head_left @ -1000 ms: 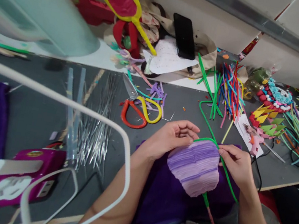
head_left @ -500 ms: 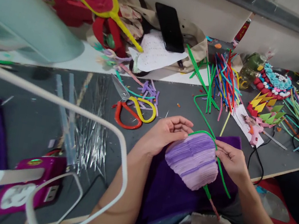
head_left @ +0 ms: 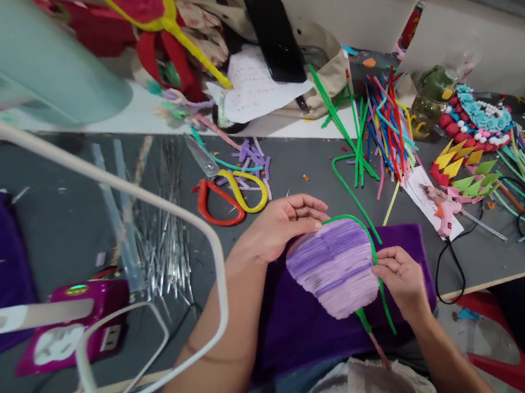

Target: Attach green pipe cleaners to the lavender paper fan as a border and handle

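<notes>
A rounded petal-like piece (head_left: 335, 267), striped in light and dark purple and apparently made of pipe cleaners side by side, is held over my lap. My left hand (head_left: 294, 224) pinches its upper left edge, together with one end of a green pipe cleaner (head_left: 387, 310). That pipe cleaner curves along the top and right edge, its free end hanging past the right side. At the right edge, my right hand (head_left: 399, 278) has its thumb and fingertips closed on the green pipe cleaner. A green stem (head_left: 363, 320) juts from the petal's lower end. Beneath lies a purple cloth (head_left: 298, 338).
Scissors (head_left: 230, 194) with red and yellow handles lie left of my hands, beside cut purple bits (head_left: 255, 158). Silvery wires (head_left: 170, 228) and a white curved frame (head_left: 219, 284) are at left. Coloured pipe cleaners (head_left: 387, 124), a phone (head_left: 275, 36) and a glue gun (head_left: 445, 212) are farther back.
The camera view has shifted slightly. Both hands keep hold of the petal and the green pipe cleaner, and the right fingers sit a little lower along its edge.
</notes>
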`<act>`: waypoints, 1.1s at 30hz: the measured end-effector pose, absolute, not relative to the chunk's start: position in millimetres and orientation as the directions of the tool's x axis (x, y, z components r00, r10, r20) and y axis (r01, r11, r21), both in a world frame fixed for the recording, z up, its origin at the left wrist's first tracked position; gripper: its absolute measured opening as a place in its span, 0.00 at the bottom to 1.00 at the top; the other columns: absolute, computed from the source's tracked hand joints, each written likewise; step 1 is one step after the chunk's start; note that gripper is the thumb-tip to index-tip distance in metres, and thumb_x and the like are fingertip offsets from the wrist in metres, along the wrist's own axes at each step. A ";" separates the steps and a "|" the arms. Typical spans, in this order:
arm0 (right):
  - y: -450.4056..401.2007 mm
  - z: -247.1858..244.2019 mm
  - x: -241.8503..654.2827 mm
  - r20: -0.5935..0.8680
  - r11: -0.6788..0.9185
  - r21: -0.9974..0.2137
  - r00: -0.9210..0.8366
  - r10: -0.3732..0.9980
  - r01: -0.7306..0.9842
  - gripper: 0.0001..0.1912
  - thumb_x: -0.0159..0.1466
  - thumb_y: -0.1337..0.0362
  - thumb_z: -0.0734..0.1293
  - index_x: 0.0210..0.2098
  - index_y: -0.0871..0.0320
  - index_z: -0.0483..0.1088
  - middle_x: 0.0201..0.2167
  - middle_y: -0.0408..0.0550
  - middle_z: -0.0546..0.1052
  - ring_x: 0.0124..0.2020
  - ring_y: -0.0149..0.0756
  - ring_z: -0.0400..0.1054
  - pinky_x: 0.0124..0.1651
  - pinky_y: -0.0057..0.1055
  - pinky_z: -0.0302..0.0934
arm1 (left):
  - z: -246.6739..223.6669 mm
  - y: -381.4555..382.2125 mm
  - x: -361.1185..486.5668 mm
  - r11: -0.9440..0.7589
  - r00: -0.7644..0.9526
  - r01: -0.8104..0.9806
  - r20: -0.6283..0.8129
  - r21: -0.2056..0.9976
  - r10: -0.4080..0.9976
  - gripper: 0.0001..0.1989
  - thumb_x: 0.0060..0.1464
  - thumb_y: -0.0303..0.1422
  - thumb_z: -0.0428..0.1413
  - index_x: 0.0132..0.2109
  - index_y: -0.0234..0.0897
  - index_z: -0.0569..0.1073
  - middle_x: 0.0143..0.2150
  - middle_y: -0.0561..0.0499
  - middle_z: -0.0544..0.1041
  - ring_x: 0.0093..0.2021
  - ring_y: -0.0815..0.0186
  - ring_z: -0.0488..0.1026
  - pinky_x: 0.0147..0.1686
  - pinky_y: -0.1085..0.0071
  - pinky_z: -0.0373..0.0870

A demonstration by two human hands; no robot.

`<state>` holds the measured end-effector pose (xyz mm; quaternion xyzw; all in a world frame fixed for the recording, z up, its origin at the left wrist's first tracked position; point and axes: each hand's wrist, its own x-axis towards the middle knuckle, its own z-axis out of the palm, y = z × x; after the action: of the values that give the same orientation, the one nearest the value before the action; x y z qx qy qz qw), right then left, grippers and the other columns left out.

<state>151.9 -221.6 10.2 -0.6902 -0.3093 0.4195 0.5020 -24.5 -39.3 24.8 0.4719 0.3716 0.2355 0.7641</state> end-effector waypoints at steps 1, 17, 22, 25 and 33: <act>-222.5 8.7 151.0 -0.253 -0.303 -0.953 0.467 0.847 0.033 0.11 0.53 0.60 0.70 0.34 0.57 0.70 0.26 0.43 0.79 0.29 0.34 0.74 0.33 0.28 0.66 | 24.8 -39.3 -24.6 0.446 0.607 -0.010 -0.349 0.895 0.714 0.20 0.34 0.27 0.70 0.39 0.33 0.77 0.33 0.50 0.79 0.31 0.70 0.75 0.32 0.76 0.71; -237.7 -2.2 146.3 0.002 -0.166 -0.899 0.382 0.924 0.406 0.18 0.61 0.63 0.66 0.50 0.54 0.76 0.43 0.50 0.80 0.38 0.36 0.76 0.42 0.31 0.72 | 24.8 -36.8 -23.4 0.451 0.500 -0.064 -0.362 0.890 0.787 0.19 0.29 0.24 0.68 0.34 0.33 0.76 0.31 0.50 0.80 0.30 0.70 0.75 0.31 0.76 0.72; -242.9 -6.1 144.6 -0.009 -0.146 -0.918 0.351 0.936 0.368 0.22 0.63 0.65 0.64 0.57 0.53 0.71 0.55 0.49 0.75 0.54 0.38 0.72 0.57 0.35 0.67 | 26.9 -36.1 -23.5 0.448 0.438 -0.107 -0.363 0.887 0.823 0.18 0.29 0.23 0.67 0.33 0.33 0.76 0.30 0.50 0.80 0.30 0.68 0.76 0.32 0.75 0.73; -245.6 -8.1 145.7 0.004 -0.127 -0.917 0.326 0.945 0.378 0.22 0.65 0.67 0.60 0.58 0.52 0.70 0.56 0.46 0.75 0.56 0.38 0.70 0.61 0.38 0.64 | 28.1 -35.3 -24.3 0.451 0.424 -0.121 -0.365 0.884 0.829 0.18 0.29 0.23 0.67 0.33 0.33 0.75 0.29 0.50 0.80 0.30 0.69 0.76 0.31 0.75 0.73; -244.8 0.1 143.2 -0.063 -0.156 -0.950 0.321 0.945 0.271 0.23 0.66 0.66 0.59 0.60 0.51 0.69 0.57 0.42 0.74 0.52 0.39 0.74 0.51 0.36 0.73 | 27.2 -33.0 -26.0 0.457 0.411 -0.156 -0.363 0.876 0.836 0.17 0.29 0.22 0.67 0.32 0.34 0.76 0.29 0.51 0.80 0.29 0.69 0.76 0.30 0.77 0.73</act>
<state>143.2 -244.8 0.1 -0.6677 -0.4554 0.3633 0.4635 -26.0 -33.0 27.2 0.3988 0.4264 0.3354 0.7394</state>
